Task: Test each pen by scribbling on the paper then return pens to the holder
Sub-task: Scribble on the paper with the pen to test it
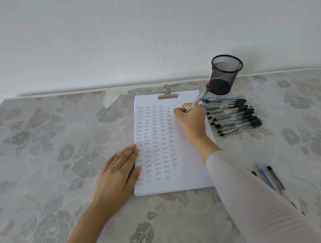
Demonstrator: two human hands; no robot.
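Nearest you, at about 4 o'clock from the paper, your right sleeve [252, 191] crosses the counter [40, 153]. Just beyond it lie a few pens [270, 177], blurred, apart from the main group. Whether you have tested those cannot be told from here.

At 8 o'clock, your left hand [117, 173] lies palm down. Its fingers [128, 154] are straight and released, and their tips rest on the left edge of the paper [189, 173] to pin it. The sheet carries columns of small written marks over most of its left and middle.

Your right hand [191, 120] sits at the sheet's 1 o'clock corner with the wrist bent inward. Its fingers [180, 110] are curled in a writing grasp round one pen [198, 100]. The tip is hidden under the hand, and the barrel slants up and away toward 1 o'clock. You appear to be mid-test, marking near the top of a fresh column.

At 3 o'clock, just beside the paper, a row of pens [234, 116] lies side by side on the counter. Judging by that, much of the task remains.

At 12 o'clock a metal clip [167, 94] holds the sheet's top edge. Farthest, at 1 o'clock, the black mesh holder [226, 75] stands by the wall, seeming to lean left, and no pen shows above its rim.

Next, you would lift the tip clear and carry the pen up and right to the holder. Its mouth is small, so the pen should go in end first. Keep the barrel clear of the rim so the light mesh cup does not tip.
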